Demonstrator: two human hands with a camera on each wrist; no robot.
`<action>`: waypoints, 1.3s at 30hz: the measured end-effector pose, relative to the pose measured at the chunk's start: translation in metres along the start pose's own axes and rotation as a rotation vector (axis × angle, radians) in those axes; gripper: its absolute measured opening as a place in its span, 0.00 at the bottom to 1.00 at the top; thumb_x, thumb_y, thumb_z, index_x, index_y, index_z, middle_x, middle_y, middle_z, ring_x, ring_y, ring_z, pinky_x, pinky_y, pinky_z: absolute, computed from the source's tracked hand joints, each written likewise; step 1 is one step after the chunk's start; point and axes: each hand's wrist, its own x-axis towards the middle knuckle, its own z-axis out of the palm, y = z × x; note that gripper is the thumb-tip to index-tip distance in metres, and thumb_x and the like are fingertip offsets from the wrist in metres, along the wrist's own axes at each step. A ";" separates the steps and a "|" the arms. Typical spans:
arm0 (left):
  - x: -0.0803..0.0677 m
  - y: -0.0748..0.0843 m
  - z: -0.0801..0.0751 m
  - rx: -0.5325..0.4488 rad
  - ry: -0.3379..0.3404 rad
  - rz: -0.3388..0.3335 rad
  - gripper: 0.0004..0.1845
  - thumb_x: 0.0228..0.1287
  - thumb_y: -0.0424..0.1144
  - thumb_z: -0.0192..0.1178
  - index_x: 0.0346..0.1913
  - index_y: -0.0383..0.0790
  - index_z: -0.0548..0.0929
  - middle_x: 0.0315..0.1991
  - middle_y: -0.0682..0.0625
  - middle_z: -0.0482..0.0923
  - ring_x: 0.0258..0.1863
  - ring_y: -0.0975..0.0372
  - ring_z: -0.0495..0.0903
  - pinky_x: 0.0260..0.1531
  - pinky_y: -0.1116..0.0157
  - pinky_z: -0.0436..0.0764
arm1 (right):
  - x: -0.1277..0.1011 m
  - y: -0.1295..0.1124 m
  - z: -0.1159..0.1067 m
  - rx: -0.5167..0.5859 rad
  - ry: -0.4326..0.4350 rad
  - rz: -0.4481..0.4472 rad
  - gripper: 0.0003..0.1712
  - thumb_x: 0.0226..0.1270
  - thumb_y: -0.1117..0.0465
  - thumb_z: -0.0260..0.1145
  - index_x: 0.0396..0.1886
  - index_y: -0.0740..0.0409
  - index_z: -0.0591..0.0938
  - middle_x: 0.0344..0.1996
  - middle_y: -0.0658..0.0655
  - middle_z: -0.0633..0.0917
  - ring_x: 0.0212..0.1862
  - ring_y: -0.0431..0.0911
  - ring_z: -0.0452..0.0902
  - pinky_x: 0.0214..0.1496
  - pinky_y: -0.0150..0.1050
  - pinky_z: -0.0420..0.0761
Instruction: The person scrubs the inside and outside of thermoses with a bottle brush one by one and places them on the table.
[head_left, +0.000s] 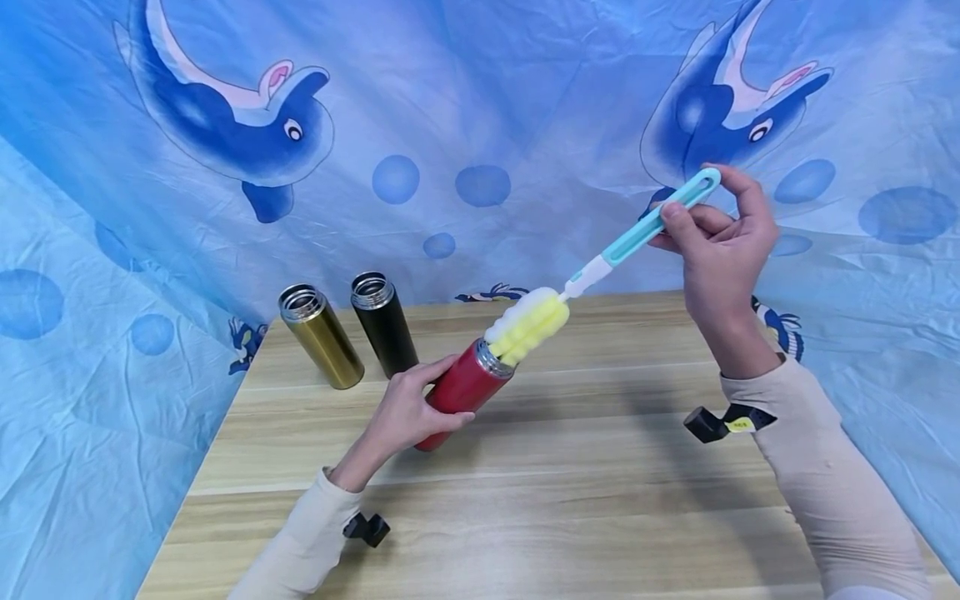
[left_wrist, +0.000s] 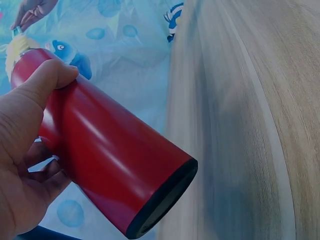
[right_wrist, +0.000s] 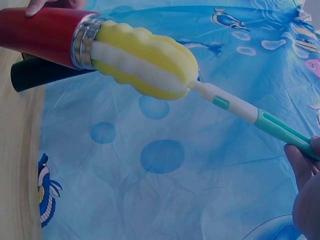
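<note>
My left hand (head_left: 411, 408) grips a red bottle (head_left: 467, 385) round its body and holds it tilted, its open metal mouth up and to the right. In the left wrist view the bottle's dark base (left_wrist: 165, 200) hangs clear of the tabletop. With thumb and fingers my right hand (head_left: 723, 242) pinches the teal handle of a bottle brush (head_left: 648, 225). The brush's yellow-and-white sponge head (right_wrist: 145, 62) sits partly inside the bottle's mouth, most of it showing outside. The sponge's far end is hidden in the bottle.
A gold bottle (head_left: 324, 342) and a black bottle (head_left: 385, 325) stand uncapped at the back left of the wooden table (head_left: 570, 500). Behind the table hangs a blue curtain (head_left: 555, 125) printed with dolphins. A small black camera (head_left: 708, 423) is strapped to the right wrist.
</note>
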 end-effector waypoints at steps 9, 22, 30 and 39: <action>0.000 0.003 0.000 -0.006 0.018 0.006 0.46 0.45 0.47 0.83 0.71 0.47 0.76 0.58 0.50 0.83 0.51 0.56 0.83 0.41 0.56 0.88 | -0.001 0.000 0.002 -0.019 -0.052 -0.007 0.23 0.63 0.78 0.68 0.58 0.67 0.77 0.38 0.66 0.90 0.39 0.50 0.90 0.39 0.38 0.88; -0.002 0.004 0.002 0.021 0.006 0.013 0.45 0.45 0.47 0.83 0.70 0.45 0.77 0.58 0.48 0.83 0.51 0.55 0.82 0.42 0.55 0.88 | -0.005 0.000 0.008 -0.028 -0.082 0.037 0.23 0.61 0.79 0.69 0.57 0.67 0.79 0.37 0.63 0.90 0.38 0.48 0.90 0.37 0.37 0.88; -0.003 0.003 0.004 0.030 0.047 0.064 0.45 0.44 0.47 0.84 0.70 0.44 0.78 0.56 0.47 0.83 0.49 0.55 0.83 0.40 0.56 0.88 | -0.009 0.005 0.012 -0.047 -0.079 0.024 0.23 0.62 0.78 0.69 0.57 0.67 0.79 0.36 0.63 0.90 0.37 0.48 0.90 0.36 0.37 0.88; -0.003 0.003 0.004 0.042 0.054 0.077 0.44 0.44 0.46 0.84 0.69 0.43 0.78 0.54 0.46 0.84 0.47 0.56 0.84 0.39 0.57 0.89 | -0.016 0.011 0.014 -0.061 -0.075 0.020 0.22 0.62 0.76 0.70 0.57 0.67 0.80 0.35 0.63 0.90 0.35 0.48 0.90 0.35 0.38 0.88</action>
